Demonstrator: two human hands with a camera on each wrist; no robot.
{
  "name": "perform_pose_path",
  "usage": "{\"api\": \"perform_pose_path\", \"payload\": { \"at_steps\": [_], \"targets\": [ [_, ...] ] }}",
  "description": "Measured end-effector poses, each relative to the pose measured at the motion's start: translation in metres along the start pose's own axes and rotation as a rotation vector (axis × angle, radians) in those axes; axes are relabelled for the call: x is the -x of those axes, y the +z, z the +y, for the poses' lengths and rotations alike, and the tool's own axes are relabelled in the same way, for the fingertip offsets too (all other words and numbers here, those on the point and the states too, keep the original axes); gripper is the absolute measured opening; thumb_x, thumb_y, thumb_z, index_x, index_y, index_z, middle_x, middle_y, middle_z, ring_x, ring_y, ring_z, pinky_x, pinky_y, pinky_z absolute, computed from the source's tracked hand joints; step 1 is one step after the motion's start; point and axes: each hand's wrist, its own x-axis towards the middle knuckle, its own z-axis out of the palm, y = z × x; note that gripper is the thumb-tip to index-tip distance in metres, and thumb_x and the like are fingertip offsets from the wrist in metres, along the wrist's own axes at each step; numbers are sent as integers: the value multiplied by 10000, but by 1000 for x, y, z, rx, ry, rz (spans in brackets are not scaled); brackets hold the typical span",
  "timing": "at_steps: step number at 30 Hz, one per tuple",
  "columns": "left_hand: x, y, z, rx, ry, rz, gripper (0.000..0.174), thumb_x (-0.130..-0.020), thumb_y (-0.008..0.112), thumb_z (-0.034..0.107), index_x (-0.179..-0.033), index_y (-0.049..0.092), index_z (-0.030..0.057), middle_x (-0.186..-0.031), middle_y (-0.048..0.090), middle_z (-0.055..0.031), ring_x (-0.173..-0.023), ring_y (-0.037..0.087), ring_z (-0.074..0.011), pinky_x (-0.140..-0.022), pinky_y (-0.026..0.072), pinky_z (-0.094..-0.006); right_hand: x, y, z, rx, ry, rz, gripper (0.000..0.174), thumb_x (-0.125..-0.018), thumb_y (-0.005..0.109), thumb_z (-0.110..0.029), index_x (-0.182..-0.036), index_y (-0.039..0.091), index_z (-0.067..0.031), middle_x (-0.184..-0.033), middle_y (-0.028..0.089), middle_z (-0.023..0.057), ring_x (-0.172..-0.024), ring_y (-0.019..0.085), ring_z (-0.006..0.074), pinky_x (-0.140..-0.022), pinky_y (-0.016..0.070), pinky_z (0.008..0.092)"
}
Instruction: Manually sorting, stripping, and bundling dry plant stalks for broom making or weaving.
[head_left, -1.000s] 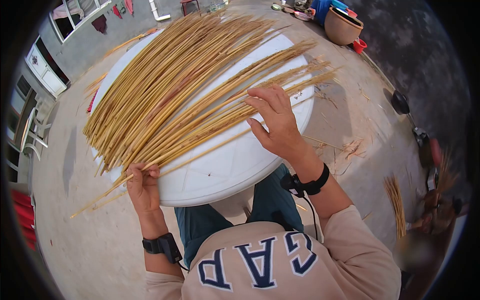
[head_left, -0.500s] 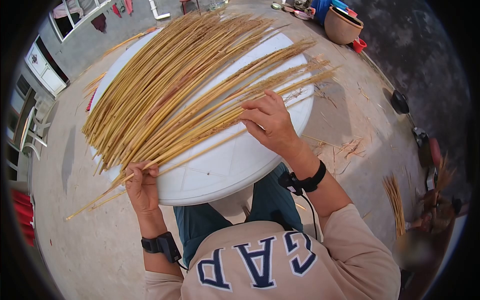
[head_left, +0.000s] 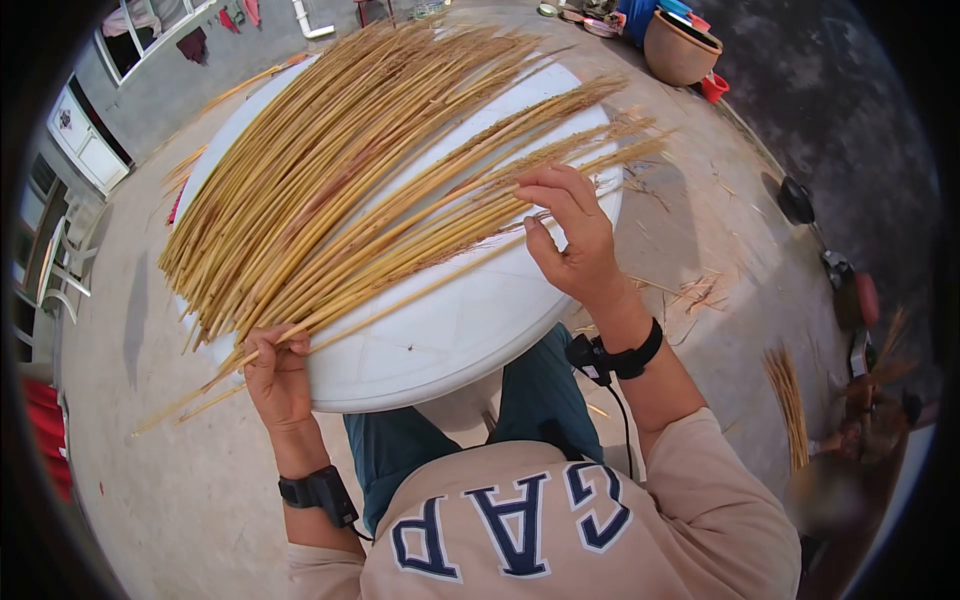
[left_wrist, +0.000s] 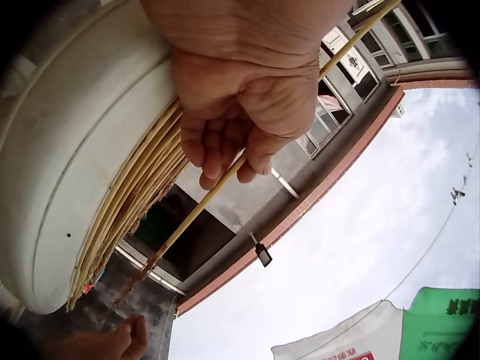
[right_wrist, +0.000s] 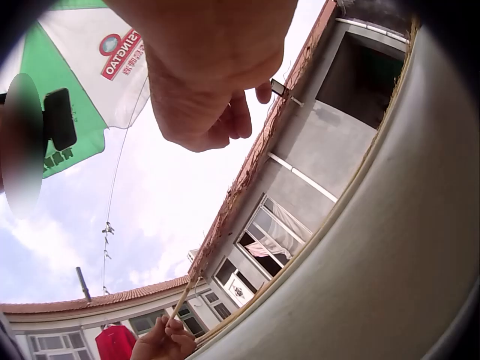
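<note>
At the near left edge of the table, my left hand (head_left: pixel 277 375) pinches a long, thin dried stalk (left_wrist: pixel 197 214) between thumb and fingers. Its brown, wispy end points away from the hand in the left wrist view. Near the brushy ends on the right, my right hand (head_left: pixel 575 228) hovers with bent fingers, the thumb standing apart from them; no stalk shows in its grasp. Many similar stalks (head_left: pixel 310 190) lie fanned over the round white table (head_left: pixel 440 355), plumed ends toward the far side. One single stalk lies nearest the person.
A clay pot (head_left: pixel 680 48) and a red bucket (head_left: pixel 714 88) stand at the far right. A bundle of stalks (head_left: pixel 787 405) lies on the ground at right, below scattered plant scraps (head_left: pixel 700 290). A white chair (head_left: pixel 68 262) stands at left.
My right hand first shifted left with thumb and fingers drawing together, then moved back right as they spread apart. My left hand keeps its pinch on the stalk, nearly still.
</note>
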Motion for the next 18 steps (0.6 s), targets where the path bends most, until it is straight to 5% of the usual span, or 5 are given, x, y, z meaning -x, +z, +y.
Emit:
{"api": "perform_pose_path", "payload": {
  "at_steps": [3,18],
  "targets": [
    [0,-2,0,50,-4,-11,236,-893,565,258,-852,548,26,-862,605,-154,-752,501,-210,-702,393,-319,2,6,-9,3,-96,-204,247,-671,627,-8,-912,596,-53,-991,588,84,-937,553,247,-944,368,443],
    [0,-3,0,-3,-13,-68,231,-895,560,250,-860,567,22,-885,621,-171,-765,525,-233,-718,407,-338,13,32,-9,224,-154,-168,108,-655,585,-8,-745,535,-41,-840,557,81,-799,548,221,-933,371,460]
  ]
}}
